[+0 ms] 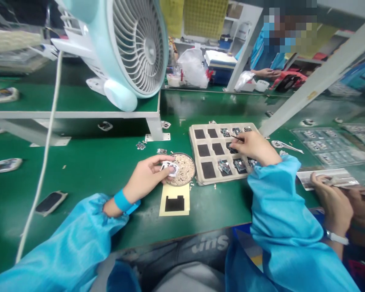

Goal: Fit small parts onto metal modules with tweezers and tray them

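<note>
My left hand (146, 177) is closed, thumb against fingers, on a small white plastic part (170, 168) with a grey face. It holds the part over the left side of a round dish (186, 170) filled with pale, speckled bits. Pinched in my right hand (258, 148) are dark, thin tweezers (237, 138), pointing left over a cream compartment tray (194, 156). Small circuit boards (223, 166) lie in several of its compartments; others show black pads (208, 170). My right fingers hide part of the middle row.
Below the dish lies a yellow paper (174, 190) with a black sheet (174, 204). A fan (136, 44) stands on a shelf at upper left, its cable (48, 150) hanging down. A co-worker's hands (334, 202) are at right, near clear trays (319, 146). A slanted post (310, 85) rises behind.
</note>
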Action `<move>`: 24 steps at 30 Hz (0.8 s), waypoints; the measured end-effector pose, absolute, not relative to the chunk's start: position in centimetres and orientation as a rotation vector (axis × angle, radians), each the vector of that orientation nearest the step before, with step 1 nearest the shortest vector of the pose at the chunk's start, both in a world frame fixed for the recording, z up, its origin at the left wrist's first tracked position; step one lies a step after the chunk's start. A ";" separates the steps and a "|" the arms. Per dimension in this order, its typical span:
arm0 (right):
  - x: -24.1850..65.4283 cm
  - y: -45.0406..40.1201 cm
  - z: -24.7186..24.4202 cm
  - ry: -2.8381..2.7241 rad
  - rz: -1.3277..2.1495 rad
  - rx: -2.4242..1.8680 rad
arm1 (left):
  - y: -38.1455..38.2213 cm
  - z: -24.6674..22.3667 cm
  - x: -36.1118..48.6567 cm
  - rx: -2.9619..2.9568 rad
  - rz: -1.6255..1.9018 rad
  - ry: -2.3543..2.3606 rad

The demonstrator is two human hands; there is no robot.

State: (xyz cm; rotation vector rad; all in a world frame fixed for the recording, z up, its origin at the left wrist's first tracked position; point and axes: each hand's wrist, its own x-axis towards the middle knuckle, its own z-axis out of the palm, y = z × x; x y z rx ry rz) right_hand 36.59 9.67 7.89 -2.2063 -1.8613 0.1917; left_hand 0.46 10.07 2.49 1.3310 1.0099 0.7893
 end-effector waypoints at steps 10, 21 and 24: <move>35.6 9.1 8.1 -1.849 0.080 -2.197 | 10.6 2.4 0.7 1.070 0.835 0.974; 23.9 5.0 9.2 -1.662 0.684 -1.251 | 9.5 2.7 1.2 1.031 0.916 0.844; 22.7 4.8 8.3 -1.538 1.039 -1.414 | 8.7 2.6 1.6 1.114 0.985 0.770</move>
